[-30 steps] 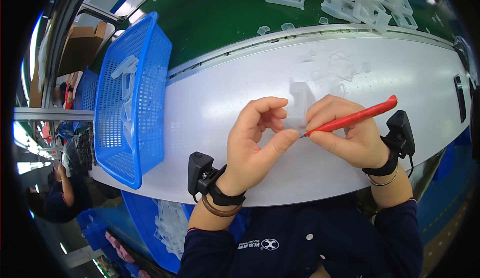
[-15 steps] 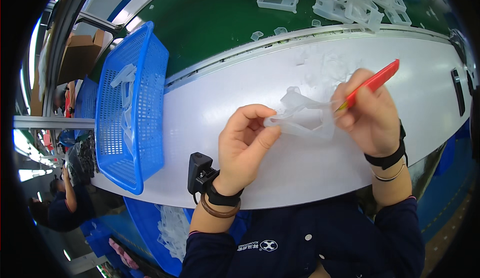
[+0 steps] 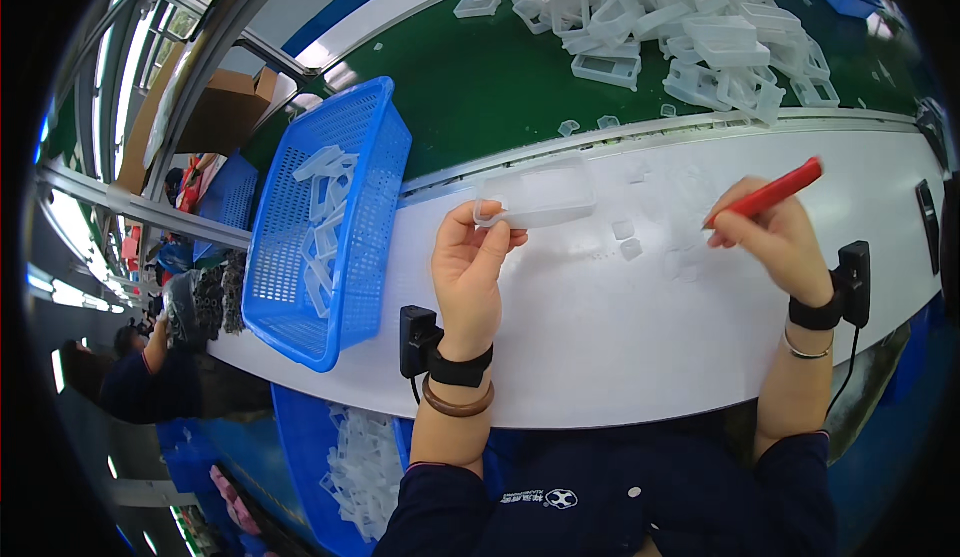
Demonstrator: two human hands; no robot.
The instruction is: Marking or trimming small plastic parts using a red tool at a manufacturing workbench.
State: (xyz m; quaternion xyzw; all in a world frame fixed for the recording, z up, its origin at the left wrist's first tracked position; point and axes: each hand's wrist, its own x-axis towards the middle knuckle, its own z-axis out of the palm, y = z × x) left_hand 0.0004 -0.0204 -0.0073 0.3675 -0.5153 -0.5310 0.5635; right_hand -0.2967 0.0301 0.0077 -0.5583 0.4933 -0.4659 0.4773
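Observation:
My left hand (image 3: 470, 272) is closed on one end of a translucent plastic case (image 3: 545, 193), a rectangular frame-like piece raised over the white table. In my right hand (image 3: 782, 242), to the right and apart from the case, is a red utility knife (image 3: 775, 192). Its handle slants up to the right; the blade is too small to make out. Between the hands, little square plastic offcuts (image 3: 623, 229) lie on the tabletop, with more thin clear scraps around them.
At the left stands a blue mesh basket (image 3: 330, 327) with several translucent pieces inside. A heap of similar cases (image 3: 725, 42) covers part of the green surface (image 3: 450, 87) beyond the metal rail. A black object (image 3: 928, 225) lies at the right edge. Below the table is a blue bin (image 3: 300, 437) of pieces.
My left hand has moved the case up and left and turned it. The right hand with the knife has drawn away from it to the right. Small square offcuts now show on the table.

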